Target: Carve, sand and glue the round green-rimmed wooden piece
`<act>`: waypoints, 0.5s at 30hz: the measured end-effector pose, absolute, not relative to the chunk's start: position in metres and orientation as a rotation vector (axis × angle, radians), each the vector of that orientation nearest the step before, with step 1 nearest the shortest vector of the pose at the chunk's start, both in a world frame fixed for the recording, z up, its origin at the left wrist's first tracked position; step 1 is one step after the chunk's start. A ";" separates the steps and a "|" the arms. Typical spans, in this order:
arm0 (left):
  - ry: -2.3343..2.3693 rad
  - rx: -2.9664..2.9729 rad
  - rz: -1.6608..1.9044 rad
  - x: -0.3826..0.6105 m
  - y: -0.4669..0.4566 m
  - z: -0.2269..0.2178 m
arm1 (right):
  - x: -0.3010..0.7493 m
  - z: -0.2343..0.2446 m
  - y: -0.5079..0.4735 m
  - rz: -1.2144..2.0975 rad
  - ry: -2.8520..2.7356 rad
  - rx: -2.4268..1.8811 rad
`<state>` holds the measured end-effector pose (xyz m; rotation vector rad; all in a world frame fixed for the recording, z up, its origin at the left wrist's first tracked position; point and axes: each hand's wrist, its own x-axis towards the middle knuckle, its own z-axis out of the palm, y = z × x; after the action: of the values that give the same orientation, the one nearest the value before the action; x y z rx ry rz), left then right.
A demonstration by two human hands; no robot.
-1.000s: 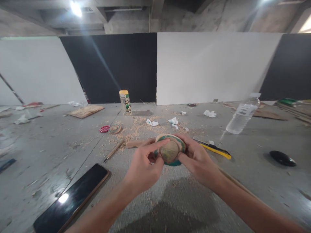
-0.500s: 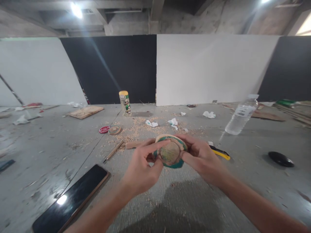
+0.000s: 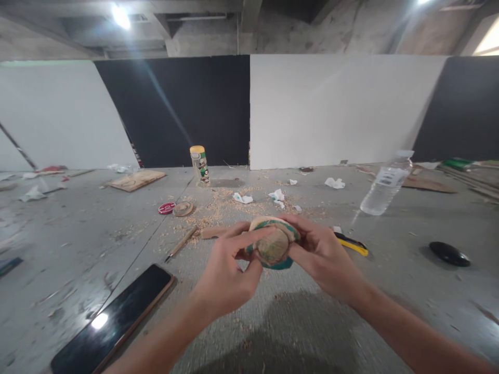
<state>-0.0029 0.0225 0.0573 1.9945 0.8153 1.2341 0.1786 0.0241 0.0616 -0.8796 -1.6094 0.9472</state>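
Observation:
A round wooden piece with a teal-painted rim (image 3: 273, 243) is held up just above the grey floor between both hands. My left hand (image 3: 228, 272) grips its left side, index finger laid across the top and thumb underneath. My right hand (image 3: 322, 255) wraps its right side with fingers curled over the rim. The bare wooden face of the piece is turned toward me. Wood shavings lie scattered on the floor behind it.
A black phone (image 3: 113, 314) lies at lower left. A carving tool (image 3: 180, 242), a wood block (image 3: 213, 231) and a yellow utility knife (image 3: 352, 243) lie near the hands. Farther off are a red lid (image 3: 166, 208), a glue bottle (image 3: 199, 165), a water bottle (image 3: 384, 183) and a black oval object (image 3: 449, 253).
The wooden piece has turned slightly in my hands, its face tilting more to the left. Both hands have stayed in nearly the same place.

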 end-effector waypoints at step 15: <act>0.859 1.989 1.193 -0.005 0.023 0.062 | 0.176 0.060 0.026 1.086 -1.516 -0.818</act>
<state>-0.0047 0.0228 0.0615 1.9893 0.8591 1.1926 0.1760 0.0257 0.0599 -0.8181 -1.5164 1.0857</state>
